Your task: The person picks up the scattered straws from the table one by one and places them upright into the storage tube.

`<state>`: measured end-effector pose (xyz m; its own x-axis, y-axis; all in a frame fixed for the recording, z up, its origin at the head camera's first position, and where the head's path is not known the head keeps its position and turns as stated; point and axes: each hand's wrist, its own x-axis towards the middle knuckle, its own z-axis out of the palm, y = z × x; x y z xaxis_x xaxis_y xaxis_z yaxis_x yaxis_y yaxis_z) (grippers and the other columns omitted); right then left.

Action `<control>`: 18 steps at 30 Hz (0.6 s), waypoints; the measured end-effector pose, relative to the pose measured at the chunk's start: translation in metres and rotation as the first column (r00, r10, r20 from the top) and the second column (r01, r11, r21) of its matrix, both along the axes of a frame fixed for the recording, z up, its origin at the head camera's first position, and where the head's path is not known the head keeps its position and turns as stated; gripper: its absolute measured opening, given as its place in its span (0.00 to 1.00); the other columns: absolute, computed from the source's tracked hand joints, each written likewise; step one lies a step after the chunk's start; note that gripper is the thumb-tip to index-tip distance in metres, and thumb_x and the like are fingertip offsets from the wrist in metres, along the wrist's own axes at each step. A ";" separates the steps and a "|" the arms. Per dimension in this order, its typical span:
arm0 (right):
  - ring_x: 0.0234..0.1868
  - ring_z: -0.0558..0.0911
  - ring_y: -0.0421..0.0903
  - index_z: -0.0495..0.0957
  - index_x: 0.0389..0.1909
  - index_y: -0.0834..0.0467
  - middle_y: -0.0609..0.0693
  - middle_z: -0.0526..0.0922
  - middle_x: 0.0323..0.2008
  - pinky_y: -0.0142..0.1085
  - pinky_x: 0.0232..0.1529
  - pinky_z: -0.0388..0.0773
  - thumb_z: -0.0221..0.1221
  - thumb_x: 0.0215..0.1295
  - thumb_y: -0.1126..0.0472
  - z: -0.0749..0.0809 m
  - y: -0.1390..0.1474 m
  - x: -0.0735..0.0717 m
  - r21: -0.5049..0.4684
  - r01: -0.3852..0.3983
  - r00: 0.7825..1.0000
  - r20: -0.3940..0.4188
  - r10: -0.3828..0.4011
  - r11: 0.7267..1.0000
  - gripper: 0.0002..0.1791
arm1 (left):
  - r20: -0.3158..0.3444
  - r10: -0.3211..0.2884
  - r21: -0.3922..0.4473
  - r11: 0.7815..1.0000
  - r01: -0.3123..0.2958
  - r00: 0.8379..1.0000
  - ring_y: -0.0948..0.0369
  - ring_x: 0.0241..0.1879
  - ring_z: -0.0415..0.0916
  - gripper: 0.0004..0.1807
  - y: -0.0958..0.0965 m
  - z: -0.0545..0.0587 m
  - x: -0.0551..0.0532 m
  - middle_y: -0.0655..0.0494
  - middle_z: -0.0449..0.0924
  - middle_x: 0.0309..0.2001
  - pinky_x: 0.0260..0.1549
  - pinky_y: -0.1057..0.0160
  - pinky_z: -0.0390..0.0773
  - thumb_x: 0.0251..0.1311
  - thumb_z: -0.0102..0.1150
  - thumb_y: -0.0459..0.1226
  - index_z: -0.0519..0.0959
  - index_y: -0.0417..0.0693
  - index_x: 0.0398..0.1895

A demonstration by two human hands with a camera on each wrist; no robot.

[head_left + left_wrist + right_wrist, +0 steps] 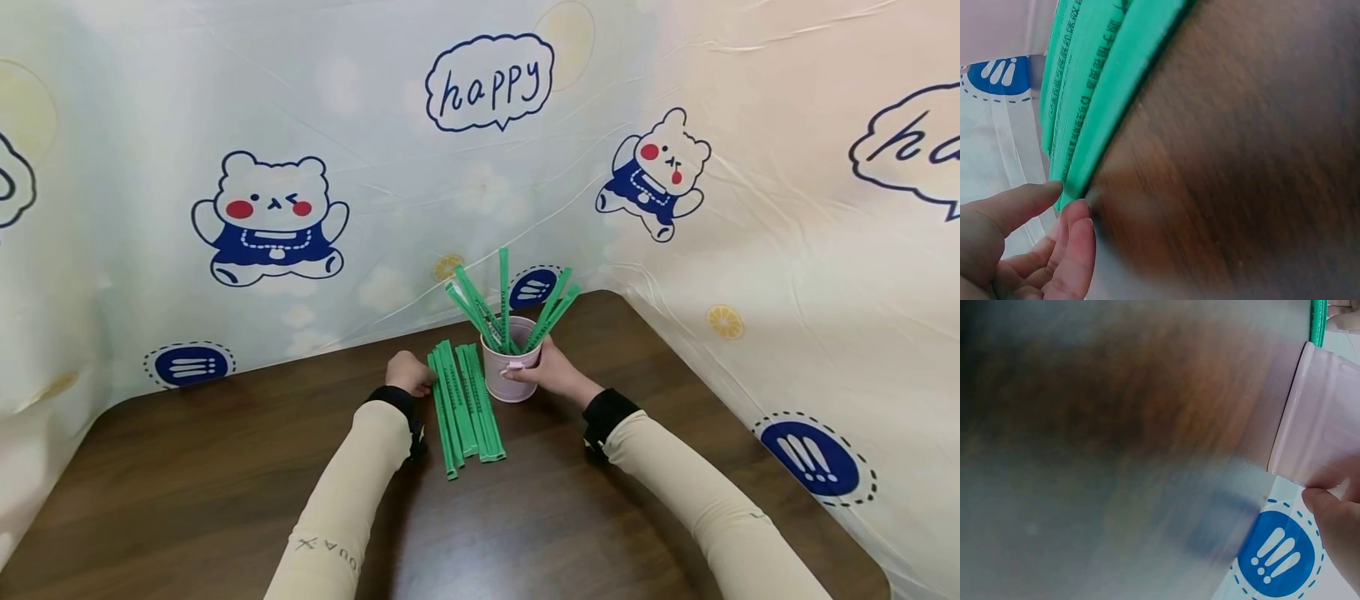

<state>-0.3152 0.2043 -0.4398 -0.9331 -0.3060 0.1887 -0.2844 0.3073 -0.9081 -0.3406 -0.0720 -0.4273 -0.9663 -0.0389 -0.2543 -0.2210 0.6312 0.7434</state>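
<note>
Bucket (510, 386) upright on bench (570, 517), green strips (504, 287) standing in it; loose strips (459, 404) lie flat just beside. Right hand (551, 368) curled round bucket. Left hand (410, 374): thumb and fingers nearly together, pinching end of outermost strip (1110, 103); firmness can't tell. Step looks like picking up strip; next move likely calls for parting it from neighbours, bucket held steady.
</note>
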 end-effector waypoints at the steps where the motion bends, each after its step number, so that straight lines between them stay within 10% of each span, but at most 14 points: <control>1: 0.70 0.71 0.63 0.53 0.76 0.61 0.66 0.68 0.71 0.60 0.74 0.68 0.72 0.57 0.69 0.000 0.000 0.000 0.001 -0.001 1.000 0.000 0.001 1.000 0.50 | 0.001 0.001 -0.008 1.000 -0.001 1.000 0.63 0.14 0.74 0.10 0.001 0.000 0.000 0.53 0.75 0.16 0.19 0.67 0.82 0.62 0.61 0.29 0.82 0.26 0.41; 18: 0.69 0.72 0.64 0.55 0.75 0.62 0.67 0.69 0.70 0.61 0.74 0.69 0.71 0.58 0.70 -0.005 0.001 -0.002 -0.016 -0.024 0.999 -0.031 0.023 1.000 0.47 | 0.019 0.020 -0.133 0.991 -0.017 1.000 0.61 0.14 0.69 0.09 0.014 0.010 0.004 0.56 0.67 0.12 0.19 0.67 0.71 0.66 0.61 0.32 0.80 0.36 0.28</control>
